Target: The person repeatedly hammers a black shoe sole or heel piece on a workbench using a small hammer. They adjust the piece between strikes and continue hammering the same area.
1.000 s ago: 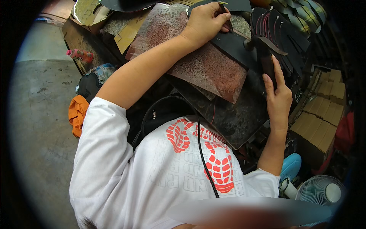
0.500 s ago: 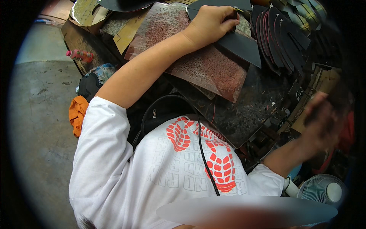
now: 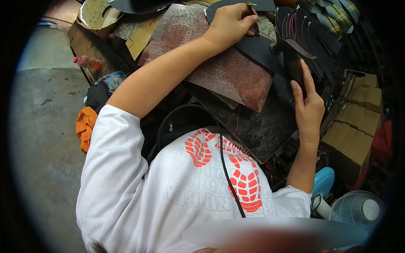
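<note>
My left hand [image 3: 231,26] is closed around a slim, punch-like tool [image 3: 255,26], held roughly upright over a flat black cut piece [image 3: 263,51]. The tool's lower tip is hard to make out. In my right hand [image 3: 309,110] is a hammer, its dark handle [image 3: 296,76] gripped with thumb and forefinger stretched along it. The hammer head [image 3: 295,47] hangs just right of the black piece, apart from the punch. Beneath the black piece lies a worn, pitted reddish-brown board [image 3: 236,78].
Stacked black curved pieces with red edges [image 3: 300,29] stand to the right of the work. A dark tabletop [image 3: 270,126] lies nearer me. Cardboard boxes [image 3: 350,126], a fan [image 3: 356,208] and a blue round thing [image 3: 324,180] sit right. A pink bottle [image 3: 88,62] is at left.
My right hand has swung from the far right, where it was blurred, in toward the black piece with the hammer. My left hand has moved slightly left and still grips the punch.
</note>
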`<act>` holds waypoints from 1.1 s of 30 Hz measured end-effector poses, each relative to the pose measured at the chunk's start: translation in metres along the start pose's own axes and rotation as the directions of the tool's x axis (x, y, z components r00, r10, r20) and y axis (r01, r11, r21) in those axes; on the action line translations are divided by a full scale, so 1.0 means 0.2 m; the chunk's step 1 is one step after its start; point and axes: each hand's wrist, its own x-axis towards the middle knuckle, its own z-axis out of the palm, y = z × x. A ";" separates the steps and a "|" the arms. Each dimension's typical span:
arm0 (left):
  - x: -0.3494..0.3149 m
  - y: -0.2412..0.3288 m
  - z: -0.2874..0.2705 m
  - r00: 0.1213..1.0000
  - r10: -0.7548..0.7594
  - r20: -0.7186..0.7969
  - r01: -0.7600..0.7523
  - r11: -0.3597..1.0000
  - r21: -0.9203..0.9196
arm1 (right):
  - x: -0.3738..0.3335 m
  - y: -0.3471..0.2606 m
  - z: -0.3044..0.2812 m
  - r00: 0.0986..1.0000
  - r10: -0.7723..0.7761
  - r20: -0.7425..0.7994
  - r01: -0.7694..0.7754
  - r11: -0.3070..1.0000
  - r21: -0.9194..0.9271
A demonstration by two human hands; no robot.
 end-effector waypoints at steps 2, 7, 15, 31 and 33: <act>0.00 0.01 -0.01 0.994 -0.104 0.031 0.107 0.990 -0.095 | 0.00 -0.03 0.01 0.996 0.033 -0.078 -0.035 0.999 -0.024; 0.01 0.03 0.00 0.994 -0.099 0.054 0.100 0.995 -0.019 | -0.06 0.13 0.09 0.995 0.073 -0.075 -0.071 0.997 0.026; 0.00 0.02 0.02 0.954 0.292 0.074 -0.301 0.914 0.274 | 0.04 -0.33 -0.38 0.896 -0.028 -0.442 0.203 0.913 0.353; 0.01 0.02 0.03 0.996 -0.093 -0.002 0.093 0.994 -0.060 | -0.04 0.01 0.00 0.986 0.165 -0.018 -0.164 0.984 0.069; 0.01 0.03 0.03 0.996 -0.088 0.031 0.089 0.996 -0.026 | -0.04 0.01 0.01 0.996 0.090 -0.013 -0.088 0.989 0.121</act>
